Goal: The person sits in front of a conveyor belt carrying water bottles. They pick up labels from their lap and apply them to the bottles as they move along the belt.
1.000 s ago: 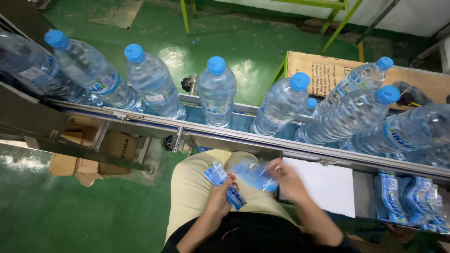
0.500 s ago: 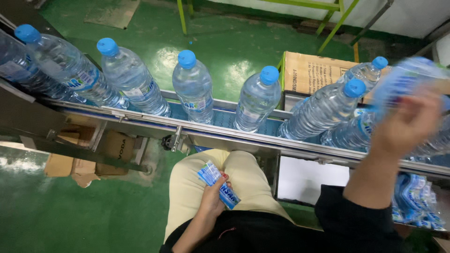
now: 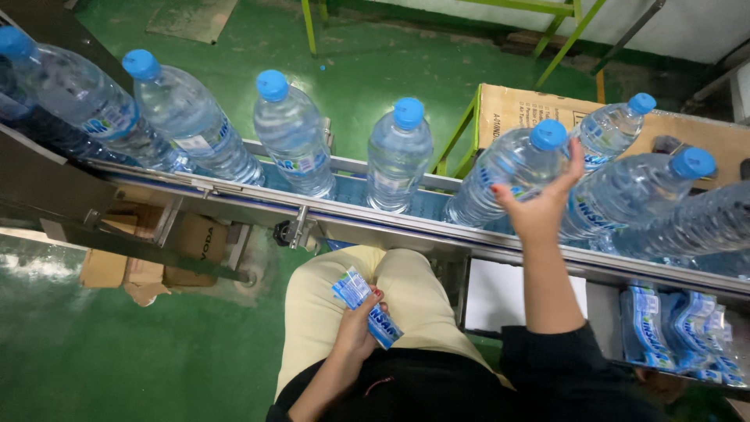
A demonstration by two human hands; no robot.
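Clear water bottles with blue caps stand in a row on a conveyor (image 3: 375, 227) running left to right in front of me. My right hand (image 3: 543, 205) is stretched forward and wraps around the side of one bottle (image 3: 508, 176) on the belt, just right of centre. My left hand (image 3: 358, 324) rests on my lap and grips a flat stack of blue-and-white labels (image 3: 366, 305). Another bottle (image 3: 398, 152) stands to the left of the gripped one, and more (image 3: 637, 195) crowd together to its right.
A cardboard box (image 3: 531, 109) sits behind the belt near green metal frame legs (image 3: 457, 129). Bundles of blue-and-white labels (image 3: 676, 332) lie in a tray at lower right. Flattened cartons (image 3: 156, 258) lie under the conveyor on the green floor. A white sheet (image 3: 492, 293) lies below the belt.
My right hand took a bottle from my lap up to the belt and now holds it standing there. The line of bottles has shifted left. My left hand stayed on my lap.
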